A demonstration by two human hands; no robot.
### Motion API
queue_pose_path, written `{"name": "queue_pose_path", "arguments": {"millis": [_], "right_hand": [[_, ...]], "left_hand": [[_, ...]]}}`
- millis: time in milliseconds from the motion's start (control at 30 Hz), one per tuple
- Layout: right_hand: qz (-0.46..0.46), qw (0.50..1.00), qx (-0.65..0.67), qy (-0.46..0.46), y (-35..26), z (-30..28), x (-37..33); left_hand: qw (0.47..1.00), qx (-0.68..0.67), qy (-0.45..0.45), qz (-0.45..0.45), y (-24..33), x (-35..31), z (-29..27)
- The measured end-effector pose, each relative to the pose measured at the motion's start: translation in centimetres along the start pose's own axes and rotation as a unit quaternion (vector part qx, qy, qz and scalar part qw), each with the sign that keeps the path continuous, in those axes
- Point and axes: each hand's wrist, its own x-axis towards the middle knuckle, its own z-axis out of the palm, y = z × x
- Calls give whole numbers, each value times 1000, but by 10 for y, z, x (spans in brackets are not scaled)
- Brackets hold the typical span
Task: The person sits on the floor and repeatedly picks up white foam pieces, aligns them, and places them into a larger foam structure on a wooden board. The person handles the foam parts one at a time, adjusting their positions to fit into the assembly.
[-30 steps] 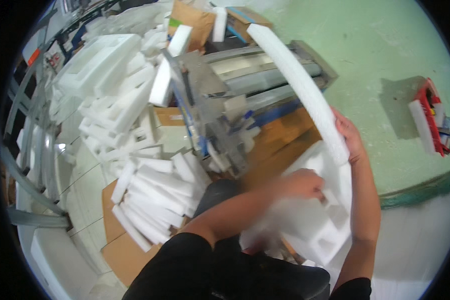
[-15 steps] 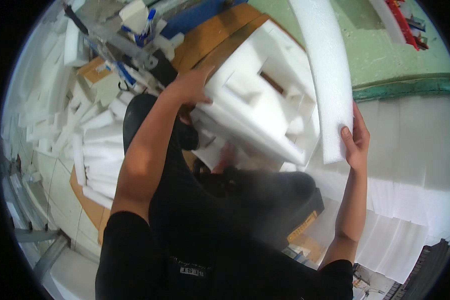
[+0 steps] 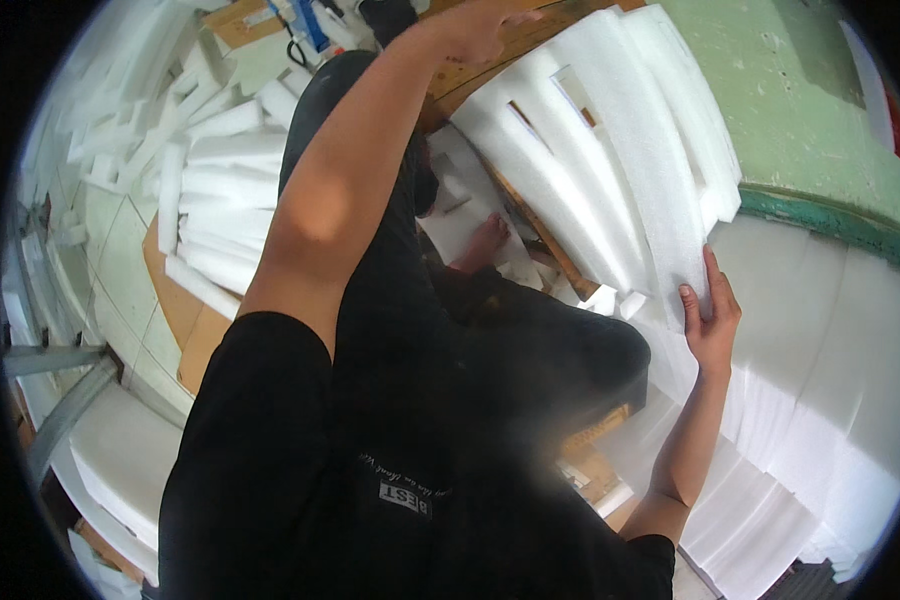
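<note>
My right hand [image 3: 712,318] grips the near end of a long white foam strip [image 3: 660,190], thumb on its upper face and fingers along the right edge. The strip lies along a white foam block [image 3: 545,140] that has rectangular slots through it. My left hand [image 3: 475,32] is past the block's far left corner, over the brown wooden board [image 3: 460,88]. Its fingers are stretched out and hold nothing visible; the top picture edge partly cuts it off. Another layer of white foam [image 3: 705,120] shows right of the strip.
Piled white foam pieces [image 3: 225,180] lie on cardboard [image 3: 185,315] to the left. White foam sheets [image 3: 805,320] are stacked at the right, beside a green ledge [image 3: 830,220]. My bent leg [image 3: 570,350] is just in front of the block. Metal bars [image 3: 65,400] stand at the far left.
The foam strip, raised at the block's right side before, now lies along the block. My left hand has left the block's left edge and reached farther forward. The view has shifted.
</note>
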Motion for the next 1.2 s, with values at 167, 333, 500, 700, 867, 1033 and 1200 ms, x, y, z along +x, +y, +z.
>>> {"name": "queue_pose_path", "arguments": {"millis": [167, 333, 500, 700, 867, 1033, 1200], "right_hand": [[-30, 999, -20, -15, 6, 1, 5], [-56, 997, -35, -39, 10, 6, 16], [-37, 997, -53, -48, 13, 5, 17], [-51, 997, -44, -42, 8, 9, 20], [-54, 996, -49, -46, 9, 10, 21], [-48, 996, -60, -54, 10, 12, 20], [-64, 995, -61, -42, 10, 16, 21]], "left_hand": [[915, -354, -24, 192, 47, 3, -33], [954, -233, -34, 186, 42, 8, -26], [962, -237, -46, 126, 43, 7, -21], [959, -240, -27, 145, 37, 11, -15], [955, -231, -20, 182, 29, 16, -8], [954, -247, -33, 165, 28, 17, -2], [962, -188, -13, 196, 33, 9, -9]]}}
